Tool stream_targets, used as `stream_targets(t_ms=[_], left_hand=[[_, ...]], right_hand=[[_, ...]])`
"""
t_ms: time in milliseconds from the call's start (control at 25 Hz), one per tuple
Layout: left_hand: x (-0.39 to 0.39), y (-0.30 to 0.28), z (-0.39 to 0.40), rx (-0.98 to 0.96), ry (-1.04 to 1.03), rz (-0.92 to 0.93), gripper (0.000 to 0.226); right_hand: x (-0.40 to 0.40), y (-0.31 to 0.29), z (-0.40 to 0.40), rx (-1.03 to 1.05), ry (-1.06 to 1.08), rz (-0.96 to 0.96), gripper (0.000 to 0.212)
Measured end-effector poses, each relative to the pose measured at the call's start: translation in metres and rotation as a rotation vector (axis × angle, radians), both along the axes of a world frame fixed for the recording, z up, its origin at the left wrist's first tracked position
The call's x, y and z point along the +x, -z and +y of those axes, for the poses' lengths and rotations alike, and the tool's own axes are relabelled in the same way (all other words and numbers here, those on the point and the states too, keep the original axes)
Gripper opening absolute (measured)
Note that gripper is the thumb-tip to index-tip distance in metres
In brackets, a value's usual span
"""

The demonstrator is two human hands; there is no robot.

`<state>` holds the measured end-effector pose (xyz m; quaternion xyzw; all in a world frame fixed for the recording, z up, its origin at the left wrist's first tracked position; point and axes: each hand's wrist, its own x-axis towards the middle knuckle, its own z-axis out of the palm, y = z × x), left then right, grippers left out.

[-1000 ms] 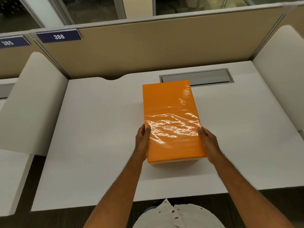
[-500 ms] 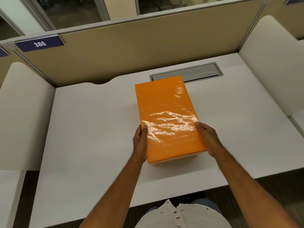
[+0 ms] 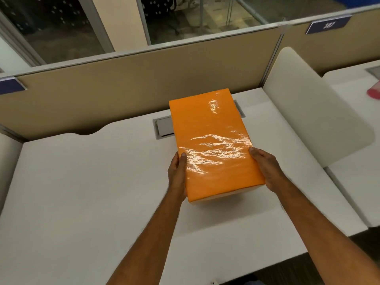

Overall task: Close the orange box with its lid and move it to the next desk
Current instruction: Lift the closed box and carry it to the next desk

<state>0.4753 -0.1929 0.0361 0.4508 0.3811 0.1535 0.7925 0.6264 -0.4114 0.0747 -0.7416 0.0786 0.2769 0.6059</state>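
The orange box [image 3: 211,140] is closed under its glossy orange lid and is raised a little above the white desk [image 3: 82,192], with a shadow under its near end. My left hand [image 3: 177,174] grips its left side near the front corner, thumb on the lid. My right hand [image 3: 267,169] grips the right side the same way. The far end of the box covers part of a grey cable hatch [image 3: 163,128].
A white rounded side divider [image 3: 312,112] stands to the right, with the neighbouring desk [image 3: 353,87] beyond it and a pink object [image 3: 373,93] at its edge. A beige partition [image 3: 133,83] runs along the back, bearing a blue number plate [image 3: 328,25].
The view has swung to the right, bringing the right-hand divider and neighbouring desk into sight. The box, held in both hands, has come up off the desk and shifted rightward.
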Motion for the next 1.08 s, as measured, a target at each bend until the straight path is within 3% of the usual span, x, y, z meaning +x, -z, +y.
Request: stream_targets(t_ms=[200, 560, 1080], left_hand=[[0.105, 0.0, -0.043, 0.012, 0.004, 0.017, 0.023], [0.243, 0.015, -0.08, 0.012, -0.014, 0.031, 0.02], [0.319, 0.05, -0.082, -0.019, 0.001, 0.093, 0.026]], right_hand=[[0.105, 0.001, -0.044, -0.03, 0.013, -0.019, 0.044], [0.245, 0.018, -0.077, -0.031, 0.044, -0.033, 0.04], [0.33, 0.07, -0.08, -0.067, 0.051, -0.016, 0.046]])
